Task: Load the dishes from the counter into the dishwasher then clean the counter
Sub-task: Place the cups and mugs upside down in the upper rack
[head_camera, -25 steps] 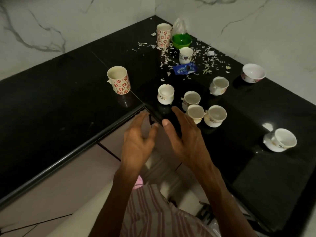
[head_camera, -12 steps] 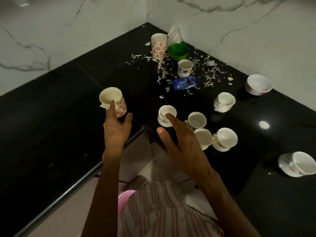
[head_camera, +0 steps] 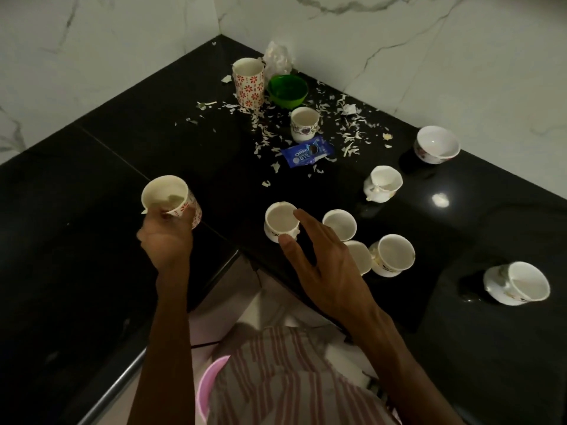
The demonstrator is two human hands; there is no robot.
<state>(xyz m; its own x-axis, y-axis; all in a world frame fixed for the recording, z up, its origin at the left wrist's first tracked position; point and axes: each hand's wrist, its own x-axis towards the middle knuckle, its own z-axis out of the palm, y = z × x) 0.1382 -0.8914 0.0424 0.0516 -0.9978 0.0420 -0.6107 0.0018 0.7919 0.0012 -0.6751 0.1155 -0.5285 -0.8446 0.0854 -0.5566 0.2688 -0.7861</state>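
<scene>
Red-flowered ceramic mug [head_camera: 171,199] in left hand [head_camera: 165,240], glossy black counter [head_camera: 92,167]

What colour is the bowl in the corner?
Bright green: the bowl beside the tall flowered mug, seen in the head view.

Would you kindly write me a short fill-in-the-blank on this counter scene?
1. The left hand holds a ____-flowered mug.
2. The bowl beside the corner mug is ____.
3. The blue wrapper reads ____.

Missing words: red; green; Oreo
</scene>
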